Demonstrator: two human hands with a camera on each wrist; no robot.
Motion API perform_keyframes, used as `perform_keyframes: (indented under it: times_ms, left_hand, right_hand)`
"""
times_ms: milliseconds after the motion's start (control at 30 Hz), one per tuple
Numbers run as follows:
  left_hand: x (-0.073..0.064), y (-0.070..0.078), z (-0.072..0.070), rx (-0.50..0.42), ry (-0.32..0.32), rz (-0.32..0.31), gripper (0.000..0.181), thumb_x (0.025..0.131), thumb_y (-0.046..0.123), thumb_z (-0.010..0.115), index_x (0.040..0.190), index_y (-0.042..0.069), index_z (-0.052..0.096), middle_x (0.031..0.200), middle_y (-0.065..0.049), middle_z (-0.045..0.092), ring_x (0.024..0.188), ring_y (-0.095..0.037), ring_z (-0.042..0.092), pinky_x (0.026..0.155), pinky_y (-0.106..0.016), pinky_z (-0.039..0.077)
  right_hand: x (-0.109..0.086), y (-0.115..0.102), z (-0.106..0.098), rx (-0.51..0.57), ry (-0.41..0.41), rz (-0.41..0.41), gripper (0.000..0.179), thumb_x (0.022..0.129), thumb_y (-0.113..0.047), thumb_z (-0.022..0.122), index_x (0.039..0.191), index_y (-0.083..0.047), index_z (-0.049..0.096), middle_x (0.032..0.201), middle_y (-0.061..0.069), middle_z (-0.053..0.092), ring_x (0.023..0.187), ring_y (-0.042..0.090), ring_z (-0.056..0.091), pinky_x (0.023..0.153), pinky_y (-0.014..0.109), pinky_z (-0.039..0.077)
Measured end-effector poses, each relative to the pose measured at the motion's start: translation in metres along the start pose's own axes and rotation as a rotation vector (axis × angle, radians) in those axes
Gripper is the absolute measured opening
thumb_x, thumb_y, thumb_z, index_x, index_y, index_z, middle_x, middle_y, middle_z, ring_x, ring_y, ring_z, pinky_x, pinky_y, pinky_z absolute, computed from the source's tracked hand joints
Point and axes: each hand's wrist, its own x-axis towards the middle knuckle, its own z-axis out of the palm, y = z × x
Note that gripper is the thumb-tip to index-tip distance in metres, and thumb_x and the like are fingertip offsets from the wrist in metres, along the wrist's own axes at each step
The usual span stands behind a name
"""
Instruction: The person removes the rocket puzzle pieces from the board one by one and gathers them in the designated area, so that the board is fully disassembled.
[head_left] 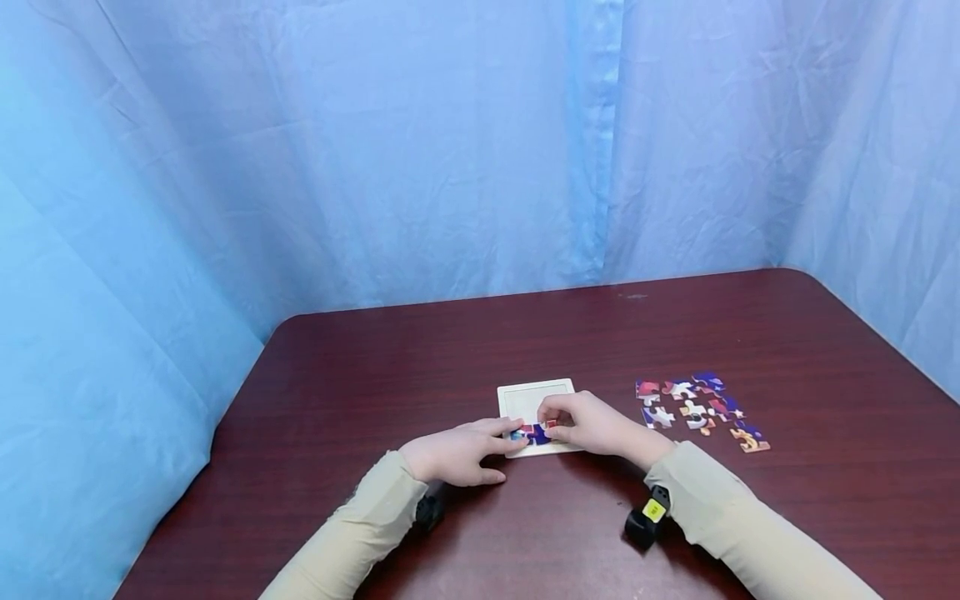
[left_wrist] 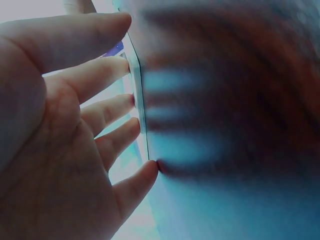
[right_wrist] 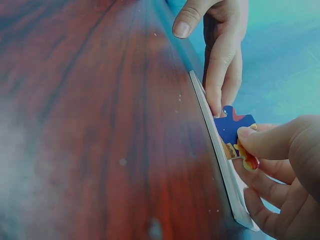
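Observation:
A white puzzle tray (head_left: 536, 385) lies on the table, with a few joined blue and red puzzle pieces (head_left: 537, 434) along its near side. My left hand (head_left: 459, 455) reaches in from the left, fingers straight and spread, the fingertips on the tray's left edge and the pieces there. From the right, my right hand (head_left: 596, 425) pinches a red and yellow puzzle piece (right_wrist: 249, 160) between thumb and fingers. In the right wrist view that piece sits right beside a blue puzzle piece (right_wrist: 227, 130) at the tray's near rim. The thumb partly hides both.
Several loose puzzle pieces (head_left: 695, 408) lie scattered right of the tray, beyond my right forearm. The dark red wooden table (head_left: 405, 358) has rounded far corners. Blue curtains (head_left: 450, 150) hang behind it and along both sides.

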Motion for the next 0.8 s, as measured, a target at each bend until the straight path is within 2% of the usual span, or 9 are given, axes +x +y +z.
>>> perform_keyframes:
  times_ms: [167, 400, 800]
  left_hand:
    - [0.0, 0.0, 0.0, -0.012, -0.002, 0.0, 0.054, 0.093, 0.024, 0.06, 0.144, 0.018, 0.042, 0.156, -0.002, 0.028, 0.143, -0.018, 0.025, 0.113, -0.031, 0.027]
    - [0.001, -0.001, 0.0, -0.016, 0.005, 0.02, 0.054, 0.093, 0.023, 0.06, 0.144, 0.018, 0.042, 0.155, -0.003, 0.029, 0.143, -0.019, 0.025, 0.113, -0.032, 0.027]
    - [0.001, -0.002, 0.0, -0.024, 0.004, 0.026, 0.053, 0.094, 0.023, 0.059, 0.144, 0.018, 0.042, 0.155, -0.002, 0.028, 0.143, -0.019, 0.026, 0.113, -0.032, 0.027]
  right_hand:
    - [-0.002, 0.004, -0.002, 0.042, 0.005, 0.013, 0.011, 0.085, -0.007, 0.067, 0.087, -0.017, 0.062, 0.074, -0.011, 0.057, 0.07, 0.003, 0.049, 0.067, 0.022, 0.043]
    - [-0.007, 0.006, -0.007, 0.087, -0.003, 0.084, 0.011, 0.087, -0.009, 0.067, 0.089, -0.019, 0.063, 0.076, -0.01, 0.058, 0.07, 0.004, 0.051, 0.068, 0.023, 0.044]
    - [-0.017, 0.011, -0.014, 0.1, 0.001, 0.13, 0.008, 0.087, -0.009, 0.066, 0.09, -0.017, 0.064, 0.077, -0.007, 0.058, 0.071, 0.007, 0.051, 0.067, 0.023, 0.044]
